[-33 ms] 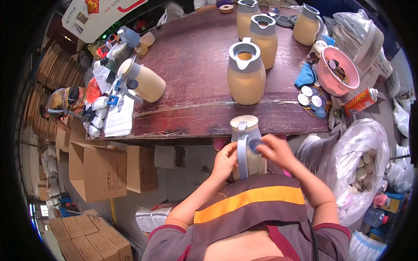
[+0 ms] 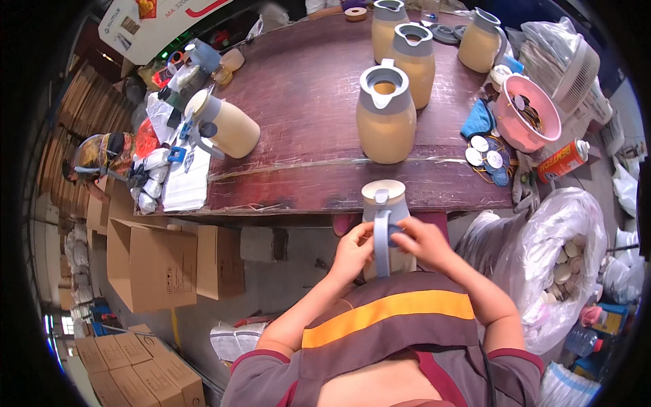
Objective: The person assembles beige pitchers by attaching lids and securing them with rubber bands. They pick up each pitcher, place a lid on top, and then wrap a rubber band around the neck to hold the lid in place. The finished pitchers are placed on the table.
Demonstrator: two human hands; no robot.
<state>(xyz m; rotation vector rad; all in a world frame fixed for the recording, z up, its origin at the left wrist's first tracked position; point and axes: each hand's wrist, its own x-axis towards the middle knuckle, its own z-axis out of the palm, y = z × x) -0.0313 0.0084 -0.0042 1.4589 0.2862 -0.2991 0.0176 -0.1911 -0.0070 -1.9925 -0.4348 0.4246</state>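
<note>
Grey and beige, the jug (image 2: 398, 207) is just off the near edge of the table (image 2: 285, 183), in front of the person's apron (image 2: 386, 315). Its long axis runs roughly upright, mouth end up, and its handle (image 2: 382, 243) faces the wearer. The spout is out of my sight on the far side, and the apron hides the base, so I can't say what it rests on. The left hand (image 2: 352, 252) has bent fingers beside the handle; whether they grip I can't tell. The right hand (image 2: 427, 244) pinches a dark round piece (image 2: 395, 235), partly covered by fingers and handle.
</note>
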